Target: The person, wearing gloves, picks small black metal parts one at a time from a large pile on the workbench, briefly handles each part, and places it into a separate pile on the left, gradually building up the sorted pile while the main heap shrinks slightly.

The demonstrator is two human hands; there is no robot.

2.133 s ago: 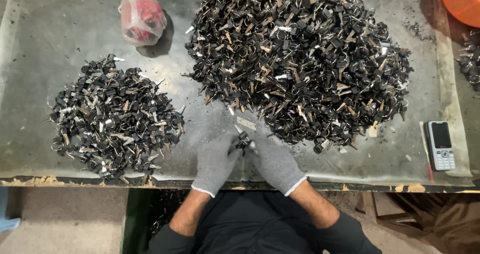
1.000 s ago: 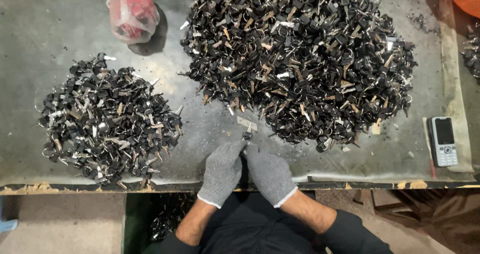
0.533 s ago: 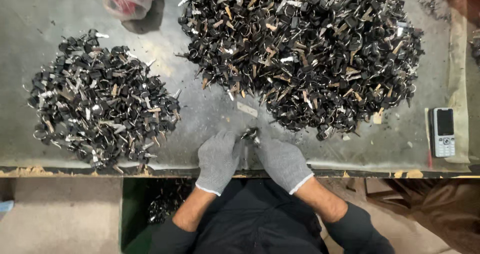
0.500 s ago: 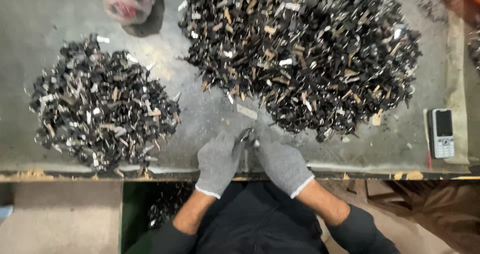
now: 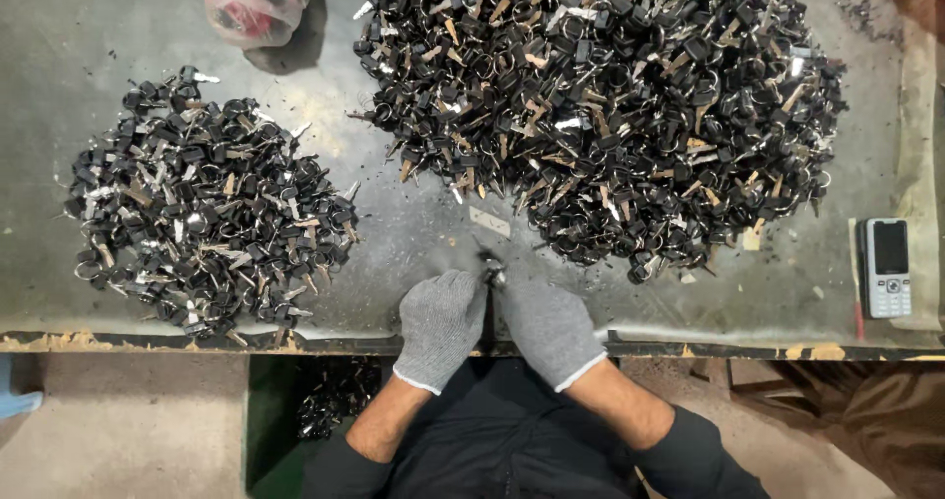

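A: What lies at your left?

B: A smaller heap of keys (image 5: 207, 228). Your gloved left hand (image 5: 442, 324) and right hand (image 5: 547, 328) together pinch 1 small key (image 5: 489, 268) at the table's (image 5: 59, 86) near edge.

A: And rightward?

B: The larger key pile (image 5: 610, 105), then a phone (image 5: 887, 267).

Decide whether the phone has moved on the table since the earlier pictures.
No. The phone keeps its spot near the table edge; only the view shifted.

both hands in grey knit gloves, knuckles up, pressed side by side at the near edge. left hand (image 5: 442, 320) and right hand (image 5: 547, 324) with fingertips meeting, grip closed around something small. bare forearms, dark sleeves pushed back.
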